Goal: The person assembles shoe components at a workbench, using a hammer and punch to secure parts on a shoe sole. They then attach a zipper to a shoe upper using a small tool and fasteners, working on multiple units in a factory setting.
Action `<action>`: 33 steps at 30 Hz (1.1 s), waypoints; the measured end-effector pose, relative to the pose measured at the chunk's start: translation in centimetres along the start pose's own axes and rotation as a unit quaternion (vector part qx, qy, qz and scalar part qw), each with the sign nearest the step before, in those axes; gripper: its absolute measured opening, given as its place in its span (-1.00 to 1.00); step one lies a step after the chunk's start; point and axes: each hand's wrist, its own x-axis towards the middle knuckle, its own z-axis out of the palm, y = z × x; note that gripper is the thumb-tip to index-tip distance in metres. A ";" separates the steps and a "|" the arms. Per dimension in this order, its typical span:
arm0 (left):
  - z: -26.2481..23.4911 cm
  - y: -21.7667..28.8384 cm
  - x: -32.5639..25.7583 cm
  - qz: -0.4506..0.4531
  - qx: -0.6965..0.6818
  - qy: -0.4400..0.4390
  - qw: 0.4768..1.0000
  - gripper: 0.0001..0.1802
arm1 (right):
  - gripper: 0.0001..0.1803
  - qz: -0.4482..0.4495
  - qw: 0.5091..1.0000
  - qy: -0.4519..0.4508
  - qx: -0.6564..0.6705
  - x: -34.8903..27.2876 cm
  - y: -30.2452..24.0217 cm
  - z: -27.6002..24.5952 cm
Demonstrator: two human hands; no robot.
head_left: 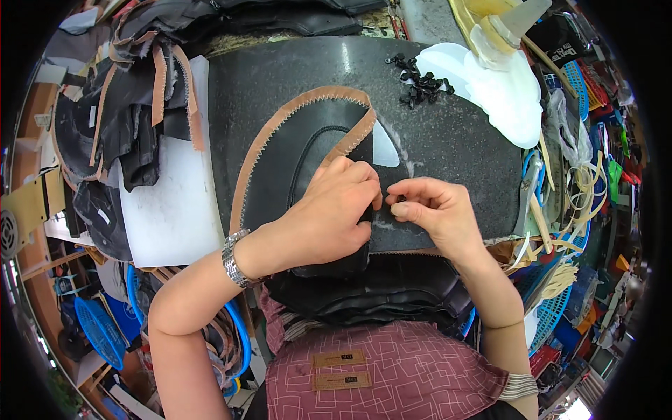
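Note:
A black leather piece (269,168), edged with a brown strip (262,147) in zigzag stitching, lies on the dark work slab. My left hand (336,206) is closed on its near right edge, fingers curled over the leather. Just to the right, my right hand (434,206) pinches a small black part (401,199) between thumb and forefinger; most of it is hidden. The two hands are a short gap apart. Toward the back right sits a pile of small black parts (423,84), which look like zipper sliders.
White glue (511,98) spreads over the slab's right corner beside a crusted pot (497,35). A white board (164,217) lies at left, with edged leather pieces (133,126) heaped beyond it. Black leather (378,290) is stacked on my lap. Blue baskets (101,332) stand below.

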 end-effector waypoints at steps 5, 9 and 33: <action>0.4 -0.8 0.0 0.032 -0.041 0.059 0.997 -0.81 | -0.77 -0.006 0.999 0.038 0.020 0.5 0.9 0.8; 0.4 -1.1 -0.4 0.009 -0.118 0.067 0.991 -0.79 | -0.79 -0.036 0.998 0.046 -0.020 0.6 1.2 0.7; 1.1 -1.0 -0.7 0.001 -0.130 0.110 0.985 -0.77 | -0.52 -0.140 0.970 0.117 -0.159 -1.2 2.4 3.5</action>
